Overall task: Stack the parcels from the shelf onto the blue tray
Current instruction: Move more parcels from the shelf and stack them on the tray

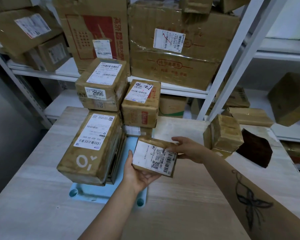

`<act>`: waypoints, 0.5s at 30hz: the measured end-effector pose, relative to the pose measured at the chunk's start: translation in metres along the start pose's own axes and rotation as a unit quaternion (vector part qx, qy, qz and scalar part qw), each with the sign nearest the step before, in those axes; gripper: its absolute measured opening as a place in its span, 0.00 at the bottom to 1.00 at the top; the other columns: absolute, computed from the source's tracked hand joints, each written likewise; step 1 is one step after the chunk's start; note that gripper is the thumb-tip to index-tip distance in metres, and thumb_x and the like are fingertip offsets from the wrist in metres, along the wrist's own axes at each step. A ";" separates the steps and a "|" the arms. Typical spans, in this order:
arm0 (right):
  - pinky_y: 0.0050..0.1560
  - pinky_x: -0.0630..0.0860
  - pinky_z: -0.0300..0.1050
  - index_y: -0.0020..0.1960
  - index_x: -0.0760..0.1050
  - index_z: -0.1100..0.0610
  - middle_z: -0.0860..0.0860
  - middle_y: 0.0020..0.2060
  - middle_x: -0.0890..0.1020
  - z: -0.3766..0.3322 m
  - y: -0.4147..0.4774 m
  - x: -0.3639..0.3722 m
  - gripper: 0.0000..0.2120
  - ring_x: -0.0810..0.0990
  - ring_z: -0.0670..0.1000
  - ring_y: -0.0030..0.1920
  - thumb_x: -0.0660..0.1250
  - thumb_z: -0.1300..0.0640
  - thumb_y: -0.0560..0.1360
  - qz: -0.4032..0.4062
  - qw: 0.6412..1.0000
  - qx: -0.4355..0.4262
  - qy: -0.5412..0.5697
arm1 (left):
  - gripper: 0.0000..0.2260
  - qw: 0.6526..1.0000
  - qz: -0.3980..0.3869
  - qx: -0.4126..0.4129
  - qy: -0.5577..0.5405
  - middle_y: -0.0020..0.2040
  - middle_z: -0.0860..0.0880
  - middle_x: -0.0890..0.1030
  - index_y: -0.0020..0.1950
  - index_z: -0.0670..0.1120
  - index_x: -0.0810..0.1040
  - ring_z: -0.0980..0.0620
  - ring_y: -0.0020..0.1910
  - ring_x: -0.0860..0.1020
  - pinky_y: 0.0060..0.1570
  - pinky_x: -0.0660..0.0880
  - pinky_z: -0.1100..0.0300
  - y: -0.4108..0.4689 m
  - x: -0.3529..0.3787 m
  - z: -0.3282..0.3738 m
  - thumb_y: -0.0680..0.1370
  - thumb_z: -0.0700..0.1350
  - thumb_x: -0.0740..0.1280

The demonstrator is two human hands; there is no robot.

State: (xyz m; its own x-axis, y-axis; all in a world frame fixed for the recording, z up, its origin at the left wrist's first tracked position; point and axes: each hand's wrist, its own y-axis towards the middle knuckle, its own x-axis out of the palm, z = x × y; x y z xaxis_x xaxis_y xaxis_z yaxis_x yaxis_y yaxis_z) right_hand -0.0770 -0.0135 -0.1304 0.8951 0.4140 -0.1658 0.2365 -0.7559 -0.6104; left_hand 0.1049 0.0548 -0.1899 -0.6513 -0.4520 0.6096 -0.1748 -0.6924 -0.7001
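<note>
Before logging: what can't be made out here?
- Head view: most of the tray lies under stacked parcels.
- Underside of held parcel: behind the left hand; its label print too small.
- Nearly all of the bottom parcel: covered by the handwritten-label parcel.
- The dark object at right: unidentifiable.

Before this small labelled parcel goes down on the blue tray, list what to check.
1. Grip: left hand and right hand both hold the small brown cardboard parcel with the white label: ok.
2. Landing spot: the light blue plastic tray shows bare surface beside the stack, but the part under the parcel is hidden: cannot tell.
3. The left hand lies beneath the parcel and could get pinched: not ok.
4. Gap to the tall taped box with the white O mark: ok.
5. Crumpled taped parcel sits on the pale wooden table, off the tray: not ok.
</note>
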 end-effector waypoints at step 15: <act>0.63 0.72 0.57 0.73 0.58 0.61 0.58 0.63 0.76 -0.012 0.041 0.051 0.28 0.75 0.59 0.61 0.65 0.59 0.77 0.081 0.989 -0.029 -0.118 | 0.08 0.987 0.065 0.043 0.142 0.30 0.44 0.83 0.46 0.44 0.75 0.45 0.29 0.81 0.37 0.78 0.52 0.017 0.005 0.026 0.79 0.48 0.63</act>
State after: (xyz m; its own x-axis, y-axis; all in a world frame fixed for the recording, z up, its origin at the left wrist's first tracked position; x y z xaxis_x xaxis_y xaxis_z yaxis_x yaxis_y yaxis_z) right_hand -0.0170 -0.0297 -0.1549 0.8110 0.3873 -0.4386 0.1254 -0.8472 -0.5162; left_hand 0.1182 0.0265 -0.1891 -0.8472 -0.3726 0.3787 -0.0209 -0.6890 -0.7245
